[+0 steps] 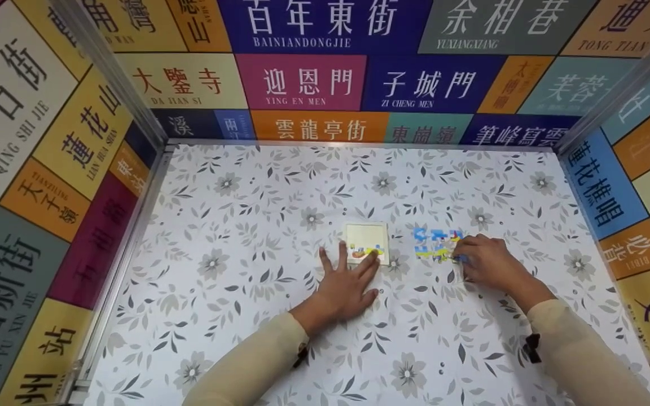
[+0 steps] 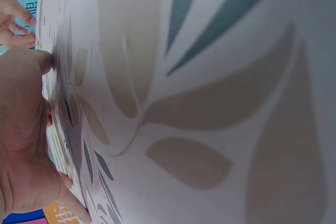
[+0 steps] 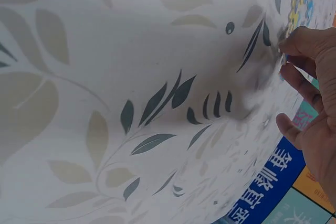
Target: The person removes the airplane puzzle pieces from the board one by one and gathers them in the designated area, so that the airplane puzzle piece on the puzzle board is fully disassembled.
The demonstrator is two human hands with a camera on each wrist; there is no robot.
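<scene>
A small square jigsaw puzzle tray (image 1: pixel 366 234) with a pale yellow bottom lies mid-table in the head view, with coloured pieces along its near edge. My left hand (image 1: pixel 343 290) is spread out, its fingertips touching the tray's near side. To the right, a cluster of loose puzzle pieces (image 1: pixel 429 242) in blue, yellow and white lies on the table. My right hand (image 1: pixel 488 262) pinches at the cluster's right edge, where a small bluish piece shows at the fingertips. In the right wrist view, thumb and forefinger of the right hand (image 3: pixel 315 82) nearly meet, largely hiding that piece.
A white tablecloth (image 1: pixel 280 197) with grey flowers and leaves covers the table. Upright panels (image 1: pixel 308 82) with coloured street-name blocks stand at the back and both sides. Metal rails (image 1: pixel 158 163) run along the table's edges.
</scene>
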